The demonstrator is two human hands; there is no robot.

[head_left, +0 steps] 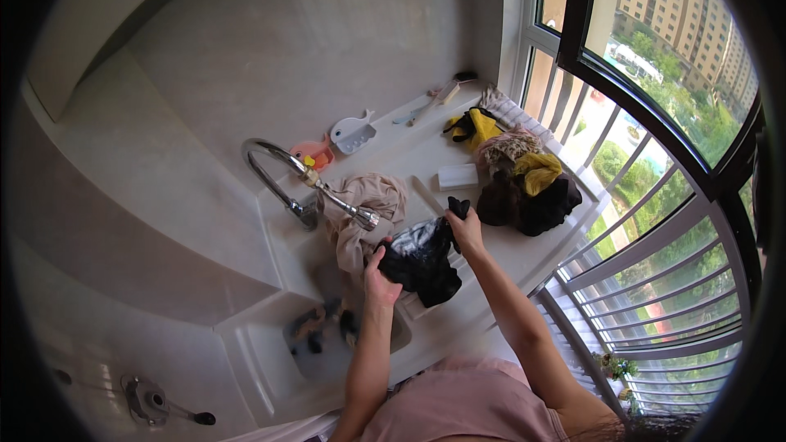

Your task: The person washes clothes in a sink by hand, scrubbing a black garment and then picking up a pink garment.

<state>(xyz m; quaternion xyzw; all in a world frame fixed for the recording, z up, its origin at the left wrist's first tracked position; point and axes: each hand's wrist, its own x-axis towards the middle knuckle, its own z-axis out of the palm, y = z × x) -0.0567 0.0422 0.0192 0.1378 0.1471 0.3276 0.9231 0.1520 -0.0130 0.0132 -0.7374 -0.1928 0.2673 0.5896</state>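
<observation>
A wet black cloth garment (427, 264) with a whitish patch of suds is stretched between my hands, over the right edge of the sink basin (402, 334). My left hand (379, 279) grips its left side, while my right hand (466, 230) holds a bunched end at the upper right. Beside the garment, a beige cloth (368, 196) lies heaped at the back of the sink. The metal faucet's spout (366, 218) hangs over that cloth. Below my left wrist, dark and tan pieces of cloth (313, 325) sit in cloudy water.
A pile of black, yellow and patterned clothes (522, 178) lies on the right counter. Near it are a white soap bar (457, 177), brushes (445, 93), a grey whale-shaped dish (354, 134) and a pink one (313, 152). Barred windows (651, 294) line the right side.
</observation>
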